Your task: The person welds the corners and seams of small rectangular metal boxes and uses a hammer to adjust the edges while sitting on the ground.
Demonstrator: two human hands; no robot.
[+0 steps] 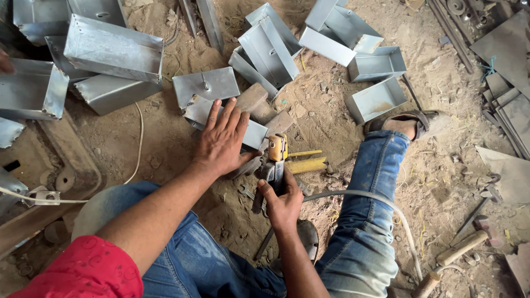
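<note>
I have my left hand point(221, 140) spread wide and flat, pressing a folded grey sheet-metal piece point(251, 134) down on the sandy floor point(331, 110), which I judge keeps it from shifting. My right hand point(282, 203) is closed around the dark handles of a hand tool point(274, 168) with a yellow head. The tool's long axis runs away from me, its head against the piece's near edge. More metal boxes point(375, 99) lie scattered beyond.
</note>
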